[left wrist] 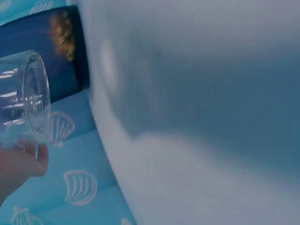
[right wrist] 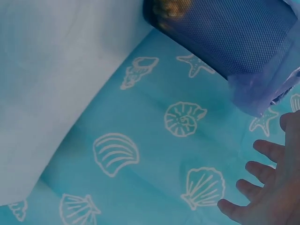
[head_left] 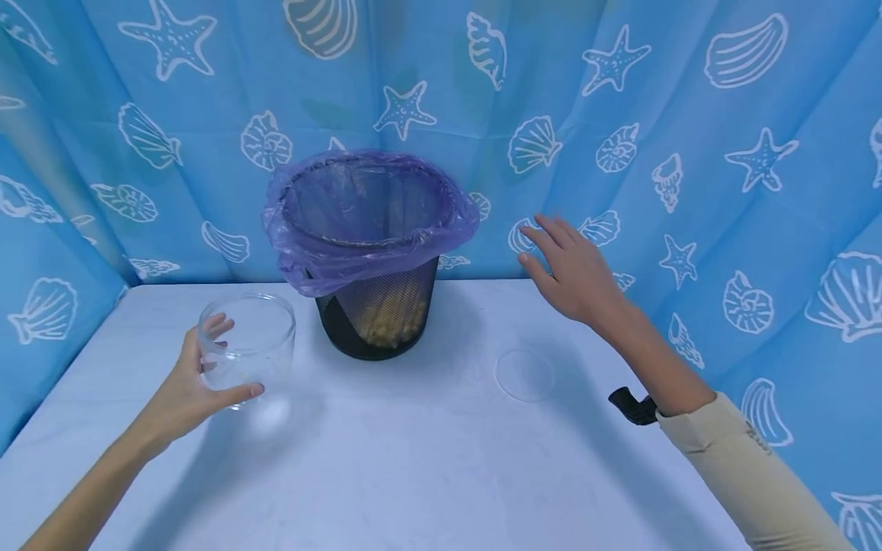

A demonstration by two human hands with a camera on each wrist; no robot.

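My left hand (head_left: pixel 200 386) grips a clear, round jar (head_left: pixel 272 352) from its left side, thumb across the front and fingers behind. The jar looks see-through with nothing inside, and its base shows in the left wrist view (left wrist: pixel 37 96). To its right stands a black mesh bin (head_left: pixel 372 321) lined with a purple plastic bag (head_left: pixel 331 264); yellowish lumps (head_left: pixel 393 317) show through the mesh near the bottom. My right hand (head_left: pixel 575 272) hovers with fingers spread, right of the bin, touching nothing. Below it, a clear round lid (head_left: pixel 525 375) lies flat on the table.
A white-covered table (head_left: pixel 413 459) carries the bin and the lid. Blue curtains (head_left: pixel 427 69) printed with shells and starfish hang behind and at both sides. A black strap piece (head_left: pixel 634 407) sticks out by the right wrist.
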